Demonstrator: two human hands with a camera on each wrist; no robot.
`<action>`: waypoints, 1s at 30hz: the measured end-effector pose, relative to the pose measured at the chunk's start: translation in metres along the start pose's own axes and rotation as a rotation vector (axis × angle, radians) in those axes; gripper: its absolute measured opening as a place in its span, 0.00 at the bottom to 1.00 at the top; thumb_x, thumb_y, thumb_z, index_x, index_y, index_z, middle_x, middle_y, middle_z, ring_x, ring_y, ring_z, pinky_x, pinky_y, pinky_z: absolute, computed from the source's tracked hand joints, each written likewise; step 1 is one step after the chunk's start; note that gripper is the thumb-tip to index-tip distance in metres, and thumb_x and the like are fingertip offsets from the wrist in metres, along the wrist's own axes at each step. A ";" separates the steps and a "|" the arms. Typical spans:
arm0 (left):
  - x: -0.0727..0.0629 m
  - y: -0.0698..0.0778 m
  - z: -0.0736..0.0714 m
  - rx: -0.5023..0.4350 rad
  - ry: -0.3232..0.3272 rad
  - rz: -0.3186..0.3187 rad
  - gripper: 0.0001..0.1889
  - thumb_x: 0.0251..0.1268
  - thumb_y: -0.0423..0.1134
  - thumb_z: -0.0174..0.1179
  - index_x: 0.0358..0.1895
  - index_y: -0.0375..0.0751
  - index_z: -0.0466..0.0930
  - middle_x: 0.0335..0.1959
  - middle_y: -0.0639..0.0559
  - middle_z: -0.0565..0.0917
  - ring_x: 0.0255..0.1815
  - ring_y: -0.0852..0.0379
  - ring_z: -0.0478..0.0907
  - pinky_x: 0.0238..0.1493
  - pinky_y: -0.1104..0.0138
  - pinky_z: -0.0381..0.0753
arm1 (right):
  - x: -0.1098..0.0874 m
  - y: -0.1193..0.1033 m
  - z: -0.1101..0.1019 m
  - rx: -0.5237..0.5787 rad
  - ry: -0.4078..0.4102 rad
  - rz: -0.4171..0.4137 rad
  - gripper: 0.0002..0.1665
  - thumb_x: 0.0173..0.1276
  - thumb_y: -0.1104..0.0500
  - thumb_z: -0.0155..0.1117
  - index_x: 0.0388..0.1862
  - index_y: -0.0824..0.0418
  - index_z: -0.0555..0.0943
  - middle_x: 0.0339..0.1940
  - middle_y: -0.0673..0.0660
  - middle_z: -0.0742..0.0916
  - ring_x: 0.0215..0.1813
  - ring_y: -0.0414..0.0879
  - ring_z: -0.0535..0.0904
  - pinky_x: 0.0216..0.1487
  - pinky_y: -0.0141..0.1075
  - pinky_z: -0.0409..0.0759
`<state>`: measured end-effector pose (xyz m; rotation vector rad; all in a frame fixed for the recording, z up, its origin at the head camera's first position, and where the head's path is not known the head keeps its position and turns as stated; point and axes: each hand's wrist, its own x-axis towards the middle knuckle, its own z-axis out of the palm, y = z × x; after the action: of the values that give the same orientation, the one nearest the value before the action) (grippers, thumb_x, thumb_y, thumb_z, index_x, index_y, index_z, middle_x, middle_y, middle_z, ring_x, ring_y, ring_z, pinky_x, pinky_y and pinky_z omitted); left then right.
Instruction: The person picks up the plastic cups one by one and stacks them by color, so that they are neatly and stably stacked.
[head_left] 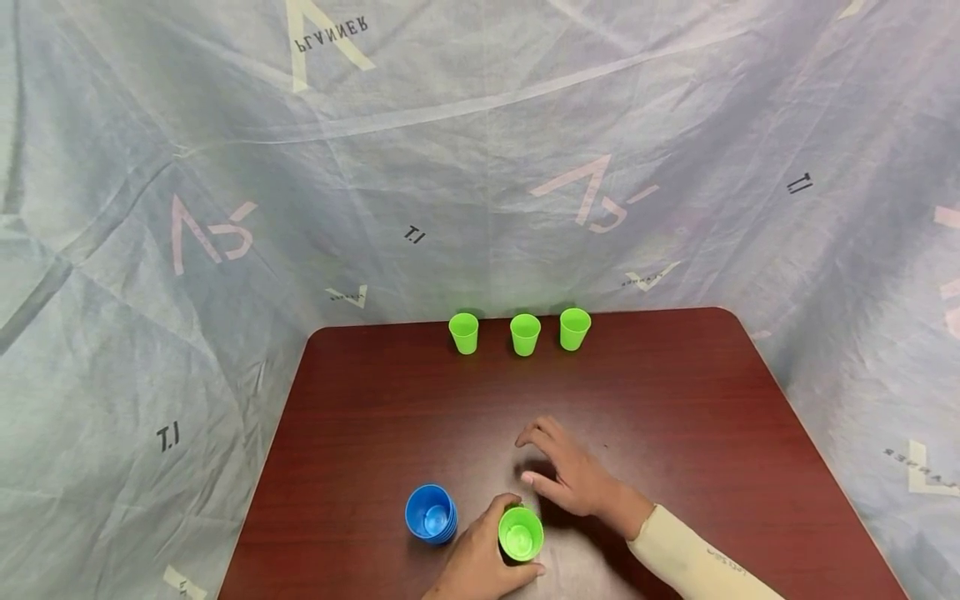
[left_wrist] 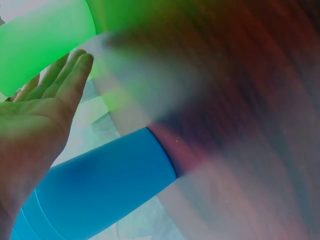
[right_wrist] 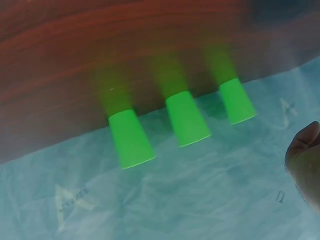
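Observation:
Near the front of the table, my left hand (head_left: 480,554) holds an upright green cup (head_left: 521,534), thumb on one side and fingers on the other. In the left wrist view, that green cup (left_wrist: 45,45) lies along the fingers of the left hand (left_wrist: 40,120). Just left of the hand stands a stack of blue cups (head_left: 431,514), its side (left_wrist: 105,185) showing large in the left wrist view. My right hand (head_left: 566,471) hovers beyond the green cup, fingers loosely bent and holding nothing. Only part of the right hand (right_wrist: 306,162) enters the right wrist view.
Along the far edge of the dark red wooden table (head_left: 375,400) stand a left green cup (head_left: 464,333), a middle one (head_left: 525,335) and a right one (head_left: 574,329), all upright with mouths up. Grey printed sheeting (head_left: 480,208) hangs behind and beside the table.

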<state>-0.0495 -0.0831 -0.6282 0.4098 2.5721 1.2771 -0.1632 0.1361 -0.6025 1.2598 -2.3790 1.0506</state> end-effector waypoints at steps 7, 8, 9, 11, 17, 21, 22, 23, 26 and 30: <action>0.000 -0.001 0.003 -0.022 -0.018 -0.030 0.38 0.57 0.65 0.76 0.68 0.57 0.73 0.54 0.66 0.83 0.49 0.68 0.81 0.49 0.67 0.82 | 0.009 0.020 -0.014 -0.034 0.064 0.044 0.17 0.69 0.57 0.70 0.55 0.54 0.80 0.52 0.50 0.81 0.56 0.43 0.75 0.57 0.44 0.76; 0.000 -0.001 0.003 -0.025 -0.022 -0.040 0.37 0.57 0.65 0.76 0.67 0.58 0.73 0.54 0.66 0.83 0.49 0.68 0.81 0.49 0.67 0.82 | 0.011 0.022 -0.016 -0.048 0.069 0.058 0.17 0.68 0.57 0.70 0.55 0.54 0.80 0.51 0.50 0.81 0.56 0.43 0.75 0.57 0.44 0.77; 0.000 -0.001 0.003 -0.032 -0.028 -0.047 0.36 0.58 0.65 0.75 0.66 0.59 0.73 0.54 0.65 0.83 0.49 0.68 0.81 0.49 0.67 0.82 | 0.013 0.024 -0.019 -0.058 0.071 0.072 0.17 0.68 0.57 0.70 0.55 0.54 0.80 0.51 0.50 0.81 0.55 0.44 0.75 0.57 0.44 0.77; 0.000 -0.001 0.003 -0.049 -0.044 -0.069 0.35 0.59 0.64 0.75 0.67 0.59 0.73 0.54 0.65 0.83 0.50 0.68 0.81 0.51 0.66 0.82 | 0.016 0.027 -0.025 -0.083 0.065 0.107 0.17 0.69 0.56 0.71 0.55 0.54 0.81 0.51 0.51 0.81 0.56 0.45 0.75 0.57 0.44 0.78; 0.000 0.002 0.001 -0.068 -0.075 -0.119 0.37 0.61 0.64 0.74 0.69 0.56 0.71 0.54 0.63 0.83 0.50 0.67 0.81 0.50 0.65 0.82 | 0.027 0.041 -0.038 -0.142 0.032 0.208 0.15 0.74 0.53 0.68 0.55 0.56 0.80 0.53 0.53 0.81 0.58 0.47 0.75 0.59 0.48 0.79; 0.001 0.003 -0.001 -0.076 -0.081 -0.123 0.37 0.61 0.64 0.74 0.69 0.58 0.70 0.54 0.62 0.83 0.49 0.67 0.80 0.50 0.66 0.81 | 0.033 0.052 -0.041 -0.166 0.044 0.225 0.16 0.75 0.52 0.67 0.55 0.59 0.80 0.53 0.55 0.81 0.57 0.50 0.75 0.59 0.50 0.78; 0.000 0.003 -0.002 -0.080 -0.084 -0.121 0.37 0.61 0.64 0.74 0.69 0.58 0.70 0.54 0.62 0.83 0.49 0.67 0.80 0.50 0.66 0.81 | 0.035 0.055 -0.042 -0.169 0.049 0.231 0.16 0.75 0.52 0.67 0.55 0.60 0.80 0.53 0.55 0.81 0.57 0.51 0.75 0.59 0.51 0.77; 0.000 0.003 -0.002 -0.084 -0.087 -0.121 0.36 0.61 0.64 0.74 0.69 0.58 0.70 0.54 0.62 0.83 0.49 0.67 0.80 0.50 0.66 0.81 | 0.036 0.059 -0.043 -0.174 0.055 0.236 0.17 0.75 0.52 0.67 0.55 0.60 0.80 0.54 0.56 0.81 0.58 0.52 0.75 0.59 0.52 0.77; 0.000 0.002 -0.003 -0.093 -0.090 -0.112 0.35 0.62 0.63 0.73 0.68 0.60 0.70 0.53 0.62 0.83 0.49 0.67 0.80 0.50 0.66 0.81 | 0.040 0.069 -0.046 -0.181 0.062 0.271 0.18 0.75 0.51 0.68 0.56 0.61 0.80 0.56 0.58 0.81 0.61 0.55 0.74 0.61 0.55 0.76; 0.000 0.001 -0.001 -0.097 -0.091 -0.113 0.35 0.62 0.63 0.74 0.68 0.60 0.70 0.52 0.62 0.83 0.48 0.68 0.80 0.49 0.66 0.81 | 0.045 0.084 -0.051 -0.191 0.058 0.336 0.21 0.76 0.51 0.68 0.60 0.61 0.79 0.63 0.63 0.79 0.68 0.62 0.71 0.67 0.60 0.74</action>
<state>-0.0495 -0.0835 -0.6264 0.2920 2.4101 1.3061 -0.2620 0.1742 -0.5834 0.7728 -2.6307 0.9014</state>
